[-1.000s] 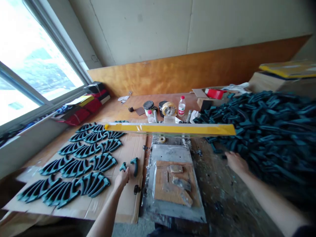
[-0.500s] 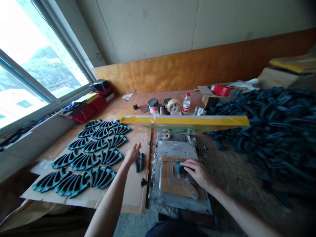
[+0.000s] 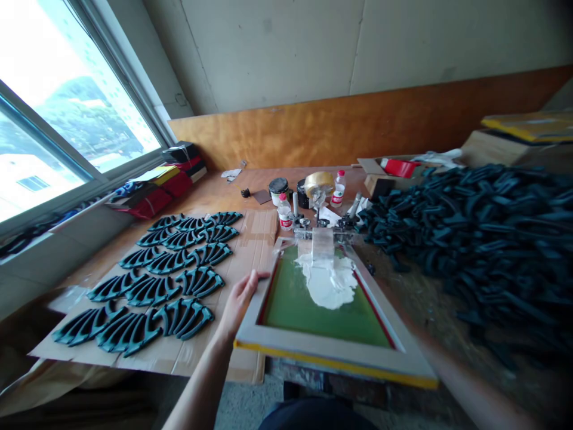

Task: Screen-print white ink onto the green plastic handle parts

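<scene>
A screen printing frame (image 3: 286, 340), with green mesh and a grey border, now lies low in front of me, tilted slightly. White ink (image 3: 329, 286) is spread over the upper mesh, and a squeegee (image 3: 322, 248) stands in it near the hinge clamps (image 3: 344, 222). My left hand (image 3: 242, 295) is closed at the frame's left edge, thumb up, its fingers partly hidden. My right hand (image 3: 394, 292) is a smear beside the frame's right edge, mostly hidden, so its fingers cannot be read. The board and the dark green part on it are hidden under the frame.
Rows of curved dark green handle pieces (image 3: 152, 289) lie on cardboard (image 3: 244, 370) at left. A large heap of similar pieces (image 3: 470, 239) covers the right. Behind the frame stand water bottles (image 3: 285, 215), a tub (image 3: 278, 190) and a tape roll (image 3: 319, 184).
The screen frame has swung down from nearly edge-on, covering the board and part. My left hand has met its left edge. My right hand has moved off the part toward the right.
</scene>
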Tool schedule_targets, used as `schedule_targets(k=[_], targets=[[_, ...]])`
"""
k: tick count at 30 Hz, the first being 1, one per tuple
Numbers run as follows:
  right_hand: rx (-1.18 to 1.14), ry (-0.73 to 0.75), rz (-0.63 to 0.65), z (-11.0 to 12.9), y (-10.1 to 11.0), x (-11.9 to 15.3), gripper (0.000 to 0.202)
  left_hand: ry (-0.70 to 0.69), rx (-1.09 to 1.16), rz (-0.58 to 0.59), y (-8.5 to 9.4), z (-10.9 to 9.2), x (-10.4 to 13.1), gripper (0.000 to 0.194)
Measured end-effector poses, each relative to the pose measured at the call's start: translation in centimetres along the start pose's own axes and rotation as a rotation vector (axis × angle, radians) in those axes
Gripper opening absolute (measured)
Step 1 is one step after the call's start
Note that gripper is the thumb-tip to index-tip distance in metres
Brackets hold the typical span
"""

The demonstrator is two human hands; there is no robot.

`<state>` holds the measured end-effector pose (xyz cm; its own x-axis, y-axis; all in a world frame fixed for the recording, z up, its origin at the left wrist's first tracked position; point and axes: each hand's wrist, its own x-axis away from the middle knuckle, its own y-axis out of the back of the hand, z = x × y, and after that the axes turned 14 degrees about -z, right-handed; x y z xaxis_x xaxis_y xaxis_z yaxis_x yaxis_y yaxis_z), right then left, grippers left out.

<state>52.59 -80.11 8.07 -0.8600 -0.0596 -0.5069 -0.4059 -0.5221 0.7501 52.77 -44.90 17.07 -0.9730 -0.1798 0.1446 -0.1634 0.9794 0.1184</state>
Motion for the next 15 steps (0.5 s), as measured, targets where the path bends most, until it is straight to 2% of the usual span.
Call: schedule_targets(k=[2, 4, 6, 7, 9, 11, 15], targets=[[0.015, -0.019, -0.089, -0.5, 1.1, -2.7, 0.035, 0.059, -0.085, 0.012, 0.2, 4.2, 0.6, 0.058], [0.040, 0.027, -0.158, 0.8, 1.3, -5.5, 0.038, 0.088, -0.153, 0.011, 0.0, 8.2, 0.6, 0.070], [0.090, 0.119, -0.124, 3.2, 0.5, -7.6, 0.054, 0.081, -0.244, 0.019, -0.4, 11.3, 0.2, 0.073], [0.120, 0.157, -0.059, 4.5, -0.2, -8.1, 0.052, 0.063, -0.296, 0.020, -0.6, 12.4, -0.1, 0.071], [0.160, 0.191, 0.099, 6.5, -1.5, -7.9, 0.031, 0.027, -0.388, 0.018, -0.8, 13.6, -0.5, 0.064], [0.159, 0.226, 0.211, 7.4, -2.3, -6.1, 0.012, 0.009, -0.450, 0.013, -0.8, 13.9, -0.7, 0.059], [0.046, 0.452, 0.264, 6.8, -1.5, -1.4, 0.020, -0.006, -0.487, 0.024, -0.7, 13.7, -0.8, 0.056]])
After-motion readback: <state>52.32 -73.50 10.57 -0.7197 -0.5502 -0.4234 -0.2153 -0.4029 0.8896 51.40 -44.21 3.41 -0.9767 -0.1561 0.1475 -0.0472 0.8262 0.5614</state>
